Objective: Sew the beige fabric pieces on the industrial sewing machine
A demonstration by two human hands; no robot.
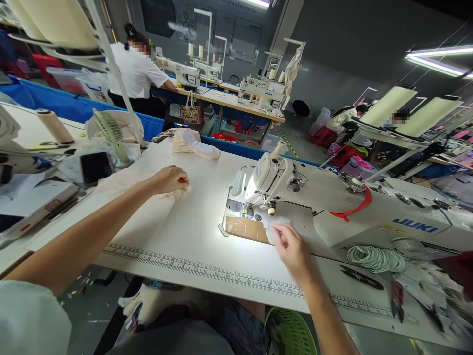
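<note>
The white industrial sewing machine (281, 182), right of frame centre, carries the blue lettering "JUKI" on its arm at the right; the same blue mark shows on a second white machine (264, 93) at the upper centre. A printed ruler scale (207, 268) with small numerals runs along the near edge of the white worktop (199, 222).

The left hand (170, 179), at centre left, rests on a pale cream piece of cloth (148, 190) lying flat on the worktop, fingers curled together and clamped on a bunched fold of it. The cloth is thin, plain and lightly creased.

The right hand (293, 249), at lower centre, sits just beside the brown rectangular plate (247, 229) under the lit needle area. It is blurred; whether its fingers are apart or together cannot be determined.

A red ribbon (354, 207) lies on the machine bed, and a coil of white cord (375, 257) lies at the lower right.
</note>
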